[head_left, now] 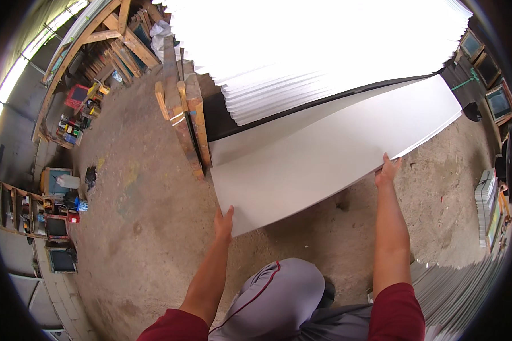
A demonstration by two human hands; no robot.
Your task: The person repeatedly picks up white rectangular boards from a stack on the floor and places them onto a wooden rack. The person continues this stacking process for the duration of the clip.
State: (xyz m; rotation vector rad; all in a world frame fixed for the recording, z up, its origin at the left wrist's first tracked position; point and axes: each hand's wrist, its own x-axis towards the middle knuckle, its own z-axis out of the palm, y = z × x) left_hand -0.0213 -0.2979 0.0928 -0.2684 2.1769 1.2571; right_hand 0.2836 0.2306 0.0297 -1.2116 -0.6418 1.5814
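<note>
A long white sheet (pixel 301 170) is held out in front of me, its near edge lifted off the floor. My left hand (pixel 224 223) grips its near left corner, thumb on top and fingers hidden beneath. Farther right, my right hand (pixel 388 169) clasps the near edge the same way. At the sheet's right end several thin edges show, so more than one sheet may lie together. Its far side runs beside a dark ledge under a tall stack of white sheets (pixel 324 51). What the sheets are made of, I cannot tell.
Wooden clamp-like posts (pixel 182 113) stand at the stack's left. Cans and bottles (pixel 74 128) line the left wall, below timber racks (pixel 119 48). Framed screens (pixel 498 102) lean at the far right. More stacked sheets (pixel 466 290) lie at the lower right on the concrete floor (pixel 131 227).
</note>
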